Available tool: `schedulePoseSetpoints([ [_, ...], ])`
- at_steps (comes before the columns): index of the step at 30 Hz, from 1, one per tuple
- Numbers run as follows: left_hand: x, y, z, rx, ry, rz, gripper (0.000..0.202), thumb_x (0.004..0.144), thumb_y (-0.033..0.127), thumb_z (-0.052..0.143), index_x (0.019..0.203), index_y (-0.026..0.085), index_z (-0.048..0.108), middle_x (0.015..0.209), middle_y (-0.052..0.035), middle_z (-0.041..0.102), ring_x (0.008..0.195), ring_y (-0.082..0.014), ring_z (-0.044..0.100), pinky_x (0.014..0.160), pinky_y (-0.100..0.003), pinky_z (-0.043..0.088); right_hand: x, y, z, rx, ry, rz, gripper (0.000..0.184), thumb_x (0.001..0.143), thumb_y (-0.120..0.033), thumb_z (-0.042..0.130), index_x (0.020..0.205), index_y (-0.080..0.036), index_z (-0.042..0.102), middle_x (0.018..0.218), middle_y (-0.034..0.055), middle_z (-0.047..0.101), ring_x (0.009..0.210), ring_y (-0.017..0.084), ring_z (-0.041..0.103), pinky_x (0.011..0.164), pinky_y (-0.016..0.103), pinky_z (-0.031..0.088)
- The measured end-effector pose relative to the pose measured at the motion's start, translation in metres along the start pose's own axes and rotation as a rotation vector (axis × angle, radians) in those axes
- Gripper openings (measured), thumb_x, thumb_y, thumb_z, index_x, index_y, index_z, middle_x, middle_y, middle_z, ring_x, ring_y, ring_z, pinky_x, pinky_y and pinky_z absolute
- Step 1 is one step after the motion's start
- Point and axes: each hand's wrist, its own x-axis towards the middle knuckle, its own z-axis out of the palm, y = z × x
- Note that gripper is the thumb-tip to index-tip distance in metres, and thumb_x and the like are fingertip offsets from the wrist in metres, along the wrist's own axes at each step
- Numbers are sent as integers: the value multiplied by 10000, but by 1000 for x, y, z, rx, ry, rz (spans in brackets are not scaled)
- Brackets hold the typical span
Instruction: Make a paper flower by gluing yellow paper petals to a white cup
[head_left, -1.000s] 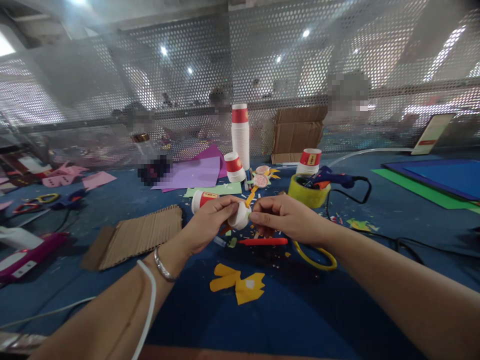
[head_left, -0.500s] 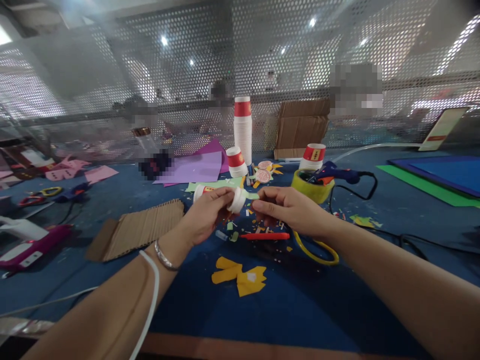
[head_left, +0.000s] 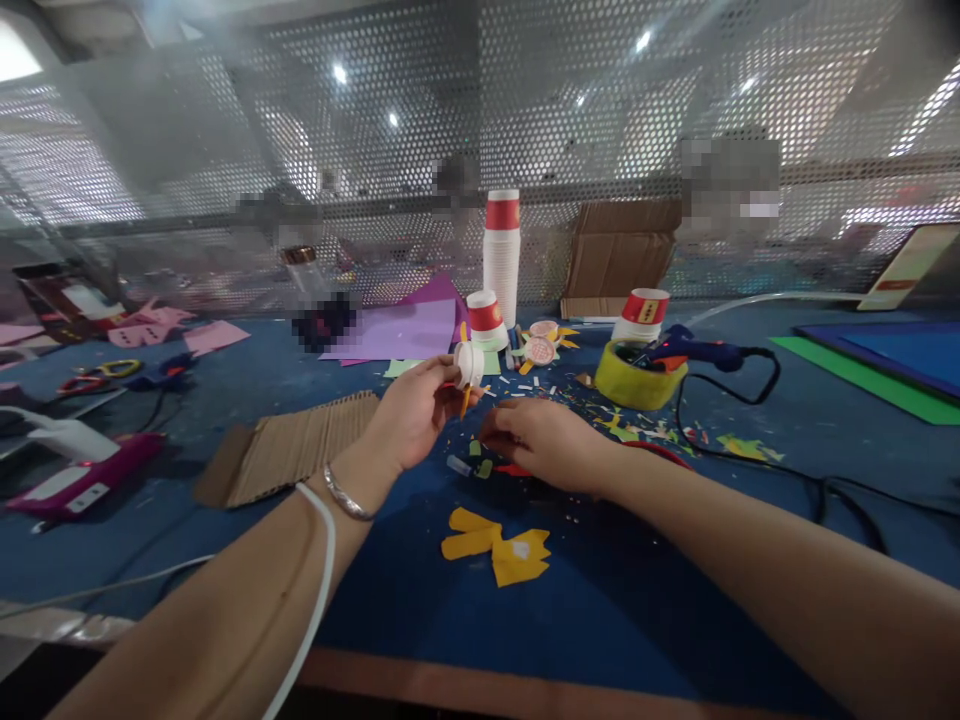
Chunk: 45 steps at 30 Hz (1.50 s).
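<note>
My left hand (head_left: 411,420) is closed round a small white paper cup (head_left: 470,364), held up on its side above the blue table (head_left: 615,600), with an orange paper strip hanging under it. My right hand (head_left: 534,442) rests low on the table just right of it, fingers curled over small scraps and a red pen (head_left: 512,469); what it grips, if anything, is hidden. A yellow paper cut-out (head_left: 496,545) lies in front of both hands.
Behind the hands stand a tall stack of red-and-white cups (head_left: 502,250), two single cups, a yellow tape roll (head_left: 637,380) and a blue glue gun (head_left: 694,350) with its black cable. Corrugated cardboard (head_left: 292,455) lies left, purple paper behind, a perforated screen at the back.
My left hand has lifted the cup higher and turned it. My right hand has let go of the cup and dropped to the table by the red pen.
</note>
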Motion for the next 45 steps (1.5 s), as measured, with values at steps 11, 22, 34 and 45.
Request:
schedulePoseSetpoints([
  [11,2,-2,-3,-25,-41,27,124,782,43,595,694,108,653,620,-39,647,526,-123,622,555,-237,482,21,2,7,-55,-87,-48,172,887,-197,640,1043,-203,713,1138,106,684,985,237,648,792,306,465],
  [22,1,-1,-2,15,0,20,153,829,19,549,759,112,648,617,-22,627,520,-118,625,504,-209,457,15,10,7,12,-65,22,93,918,-185,580,932,-162,669,958,80,717,854,193,627,737,272,437],
  [34,0,-2,-1,73,-35,-5,146,823,54,560,760,112,678,630,-40,662,560,-127,635,526,-212,456,-3,7,-5,43,6,106,191,904,-182,546,782,-185,693,806,51,712,738,168,614,682,275,418],
  [45,0,-4,-2,69,-55,14,73,790,81,618,755,113,674,647,-37,661,553,-120,625,573,-230,488,-7,16,-1,57,36,149,128,827,-201,656,705,-204,696,761,35,703,723,186,631,671,302,450],
])
